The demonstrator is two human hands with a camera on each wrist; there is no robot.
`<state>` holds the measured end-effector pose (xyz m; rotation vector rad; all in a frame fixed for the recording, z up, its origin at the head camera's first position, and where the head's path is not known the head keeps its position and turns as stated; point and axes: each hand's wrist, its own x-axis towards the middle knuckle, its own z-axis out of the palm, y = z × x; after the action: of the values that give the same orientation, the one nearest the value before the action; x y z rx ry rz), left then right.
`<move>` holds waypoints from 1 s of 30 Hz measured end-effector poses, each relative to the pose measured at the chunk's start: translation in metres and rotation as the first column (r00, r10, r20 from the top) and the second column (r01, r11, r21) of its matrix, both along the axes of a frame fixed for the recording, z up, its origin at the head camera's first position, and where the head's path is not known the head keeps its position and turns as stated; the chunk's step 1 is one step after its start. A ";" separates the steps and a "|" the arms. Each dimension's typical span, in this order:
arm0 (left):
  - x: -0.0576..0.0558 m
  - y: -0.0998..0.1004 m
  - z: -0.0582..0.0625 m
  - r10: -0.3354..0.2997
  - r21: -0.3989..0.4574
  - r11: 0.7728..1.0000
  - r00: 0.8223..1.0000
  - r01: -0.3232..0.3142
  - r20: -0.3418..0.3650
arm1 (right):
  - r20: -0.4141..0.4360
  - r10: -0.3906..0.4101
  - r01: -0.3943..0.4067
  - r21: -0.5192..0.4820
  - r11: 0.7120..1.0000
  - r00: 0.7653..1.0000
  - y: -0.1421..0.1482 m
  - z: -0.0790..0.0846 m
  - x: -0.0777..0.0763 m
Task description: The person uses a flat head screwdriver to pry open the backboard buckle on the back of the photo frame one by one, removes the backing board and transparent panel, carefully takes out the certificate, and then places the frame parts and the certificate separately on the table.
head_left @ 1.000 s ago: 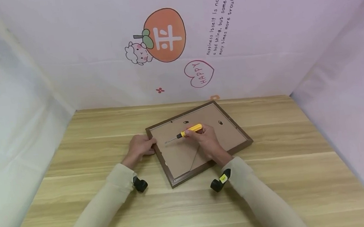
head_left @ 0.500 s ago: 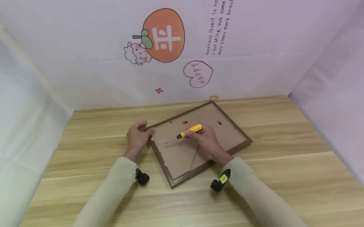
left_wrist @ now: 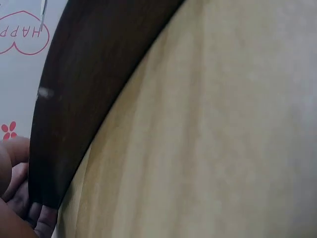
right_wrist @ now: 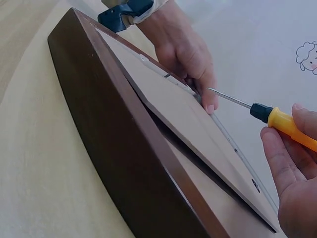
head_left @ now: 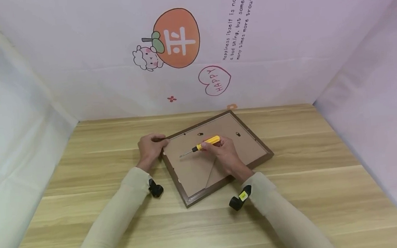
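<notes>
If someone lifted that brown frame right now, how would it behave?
The brown frame would probably stay stiff, given its thick, straight rim. Being broad and flat-sided, it seems unlikely to roll. Its back panel might shift, since a dark gap runs along one edge.

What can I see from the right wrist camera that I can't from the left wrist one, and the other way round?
Only right wrist: the right hand, the yellow screwdriver handle and the sheep drawing.
Only left wrist: the heart drawing and red flower.
Both: the left hand, picture frame and table.
</notes>
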<state>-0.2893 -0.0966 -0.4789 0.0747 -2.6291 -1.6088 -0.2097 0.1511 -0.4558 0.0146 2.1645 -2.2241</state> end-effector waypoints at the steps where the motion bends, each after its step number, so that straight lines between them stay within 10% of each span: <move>1: 0.001 -0.001 0.001 -0.006 -0.005 1.000 1.000 0.006 -0.002 | -0.001 0.003 -0.003 0.004 1.000 1.000 0.000 0.001 0.000; 17: 0.051 -0.020 0.004 -0.148 -0.124 0.981 0.989 0.149 0.017 | 0.000 0.010 -0.010 -0.036 0.999 1.000 -0.004 0.003 0.004; 30: 0.089 -0.015 0.004 -0.147 -0.165 0.975 0.989 0.148 0.016 | -0.004 0.012 -0.012 -0.034 0.999 1.000 -0.003 0.007 0.003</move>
<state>-0.2000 -0.1111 -0.4749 -0.1287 -2.8199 -1.4209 -0.2067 0.1477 -0.4492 -0.0034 2.1233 -2.2557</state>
